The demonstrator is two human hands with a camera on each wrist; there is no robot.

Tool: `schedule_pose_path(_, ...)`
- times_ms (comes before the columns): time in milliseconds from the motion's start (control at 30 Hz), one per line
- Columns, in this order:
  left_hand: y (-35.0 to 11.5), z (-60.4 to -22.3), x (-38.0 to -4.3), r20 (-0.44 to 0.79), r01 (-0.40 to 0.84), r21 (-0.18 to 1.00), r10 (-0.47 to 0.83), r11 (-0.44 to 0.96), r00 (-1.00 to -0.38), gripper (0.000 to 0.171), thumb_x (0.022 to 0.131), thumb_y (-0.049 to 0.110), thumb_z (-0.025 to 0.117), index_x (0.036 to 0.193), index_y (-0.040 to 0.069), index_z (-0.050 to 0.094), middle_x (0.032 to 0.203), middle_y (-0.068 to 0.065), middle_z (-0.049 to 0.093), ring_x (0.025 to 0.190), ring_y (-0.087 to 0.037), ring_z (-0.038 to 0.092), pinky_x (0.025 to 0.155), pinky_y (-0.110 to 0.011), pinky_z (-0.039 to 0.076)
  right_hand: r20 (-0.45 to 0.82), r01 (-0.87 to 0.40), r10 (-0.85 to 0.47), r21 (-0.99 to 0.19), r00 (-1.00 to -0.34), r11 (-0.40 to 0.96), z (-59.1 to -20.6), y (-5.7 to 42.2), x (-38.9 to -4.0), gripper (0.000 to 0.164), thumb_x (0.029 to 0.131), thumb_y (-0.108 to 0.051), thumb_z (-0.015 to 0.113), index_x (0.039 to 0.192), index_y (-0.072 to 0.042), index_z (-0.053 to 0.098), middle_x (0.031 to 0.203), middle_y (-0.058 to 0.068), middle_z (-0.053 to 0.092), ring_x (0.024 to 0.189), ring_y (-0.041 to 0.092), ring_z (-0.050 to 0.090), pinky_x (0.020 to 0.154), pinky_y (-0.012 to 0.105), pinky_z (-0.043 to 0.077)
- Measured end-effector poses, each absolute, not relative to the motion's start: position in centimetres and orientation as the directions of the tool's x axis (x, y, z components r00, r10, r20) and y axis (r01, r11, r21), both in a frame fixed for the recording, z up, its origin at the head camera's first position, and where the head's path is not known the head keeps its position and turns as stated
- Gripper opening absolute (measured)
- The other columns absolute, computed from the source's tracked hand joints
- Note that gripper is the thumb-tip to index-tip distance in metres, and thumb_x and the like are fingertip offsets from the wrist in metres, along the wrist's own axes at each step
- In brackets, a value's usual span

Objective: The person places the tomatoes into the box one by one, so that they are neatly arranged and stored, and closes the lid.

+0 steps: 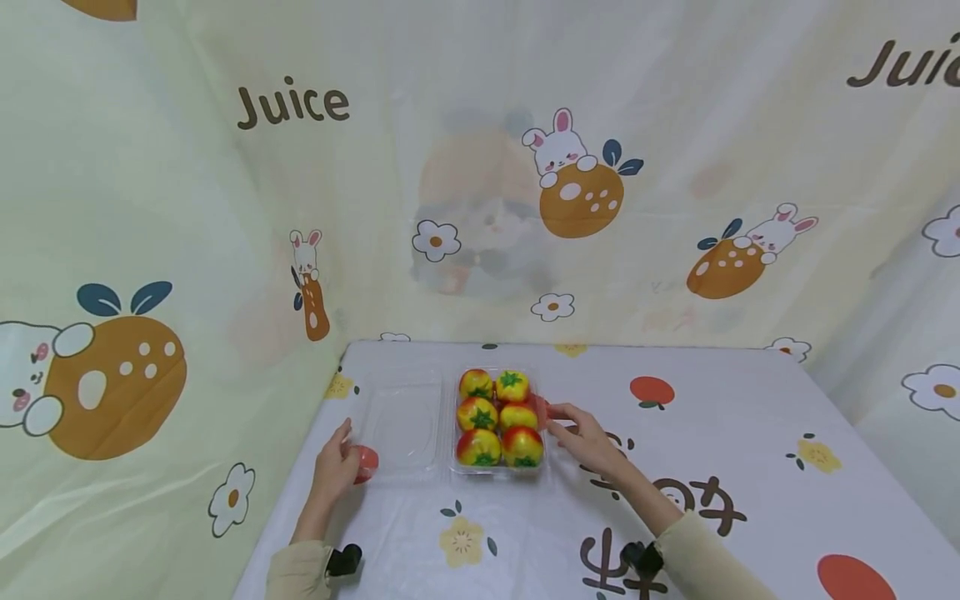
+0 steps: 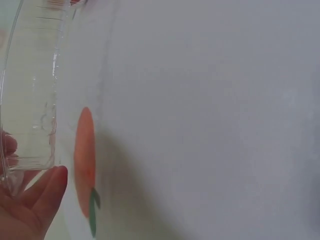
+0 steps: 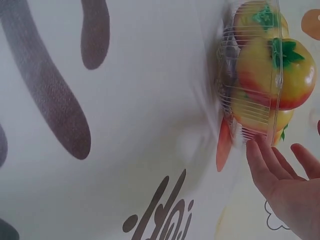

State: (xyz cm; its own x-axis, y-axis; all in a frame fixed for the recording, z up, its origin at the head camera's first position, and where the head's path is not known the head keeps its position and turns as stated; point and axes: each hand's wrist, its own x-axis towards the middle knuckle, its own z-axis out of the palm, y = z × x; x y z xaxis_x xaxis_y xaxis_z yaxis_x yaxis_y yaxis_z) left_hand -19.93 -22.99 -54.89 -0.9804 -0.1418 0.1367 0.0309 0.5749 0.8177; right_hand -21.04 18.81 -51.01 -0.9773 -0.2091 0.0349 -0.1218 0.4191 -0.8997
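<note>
A clear plastic clamshell box (image 1: 496, 472) lies on the table with several glossy red-and-yellow tomatoes (image 1: 477, 414) with green tops in two columns. Its clear lid (image 1: 405, 417) lies folded out flat to the left. At the lid's left edge is my left hand (image 1: 333, 467); the left wrist view shows its thumb (image 2: 52, 185) at the corner of the clear plastic wall (image 2: 32, 95) and fingertips across from it, pinching the edge. My right hand (image 1: 588, 442) touches the box's right side with extended fingertips (image 3: 257, 155), thumb apart from them.
A white patterned cloth (image 1: 720, 400) covers the table, printed with fruit, flowers and dark lettering. A patterned curtain (image 1: 480, 183) hangs behind the table and at both sides. Dark wrist cameras (image 1: 343, 560) sit on both sleeves.
</note>
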Motion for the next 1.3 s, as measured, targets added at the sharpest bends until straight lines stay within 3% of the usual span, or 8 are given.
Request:
schedule_pose_path(133, -23.0, -54.2, -19.7, 0.157, 0.048, 0.814, -0.138, 0.579, -0.978, 0.055, 0.091, -0.002, 0.045, 0.145, -0.010, 0.037, 0.142, -0.033, 0.045, 0.129, -0.048, 0.047, 0.109, -0.057, 0.032, 0.023, -0.110, -0.211, -0.904, -0.977, 0.414, -49.7, 18.3, -20.2, 0.039, 0.101, -0.013, 0.053, 0.135, 0.006, 0.051, 0.134, 0.031, 0.052, 0.098, 0.037, 0.066, 0.085, 0.046, 0.056)
schedule_pose_path(400, -22.8, -52.9, -19.8, 0.157, 0.053, 0.826, -0.140, 0.561, -0.978, 0.052, 0.097, 0.004, 0.043, 0.148, -0.006, 0.036, 0.150, -0.027, 0.040, 0.134, -0.045, 0.041, 0.110, -0.057, 0.032, 0.025, -0.108, -0.197, -0.899, -0.980, 0.424, -51.4, 18.7, -21.1, 0.040, 0.101, -0.013, 0.053, 0.136, 0.006, 0.051, 0.134, 0.030, 0.052, 0.099, 0.038, 0.066, 0.085, 0.043, 0.056)
schedule_pose_path(700, -22.4, -50.5, -19.6, 0.178, 0.078, 0.836, -0.134, 0.544, -0.975, 0.053, 0.098, 0.006, 0.043, 0.150, -0.005, 0.034, 0.152, -0.024, 0.037, 0.125, -0.048, 0.051, 0.105, -0.055, 0.040, 0.013, -0.089, -0.170, -0.891, -0.985, 0.446, -51.6, 18.7, -21.1, 0.040, 0.099, -0.017, 0.055, 0.134, 0.002, 0.054, 0.132, 0.025, 0.055, 0.099, 0.039, 0.066, 0.082, 0.035, 0.057)
schedule_pose_path(1000, -21.7, -47.7, -19.4, 0.169, 0.093, 0.877, -0.122, 0.472, -0.978, 0.055, 0.101, 0.013, 0.043, 0.153, 0.000, 0.030, 0.154, -0.019, 0.037, 0.130, -0.042, 0.048, 0.103, -0.051, 0.043, 0.010, -0.078, -0.158, -0.900, -0.987, 0.429, -51.2, 18.7, -21.1, 0.040, 0.100, -0.018, 0.056, 0.134, 0.002, 0.054, 0.133, 0.024, 0.055, 0.099, 0.037, 0.065, 0.084, 0.037, 0.057)
schedule_pose_path(1300, -20.4, -45.3, -19.0, 0.249, 0.181, 0.872, -0.094, 0.455, -0.964, 0.056, 0.101, 0.013, 0.046, 0.154, 0.005, 0.030, 0.154, -0.016, 0.039, 0.132, -0.040, 0.047, 0.104, -0.055, 0.041, 0.005, -0.074, -0.165, -0.905, -0.986, 0.419, -51.4, 18.7, -21.3, 0.038, 0.100, -0.017, 0.055, 0.133, 0.002, 0.055, 0.132, 0.024, 0.056, 0.100, 0.038, 0.065, 0.084, 0.037, 0.056)
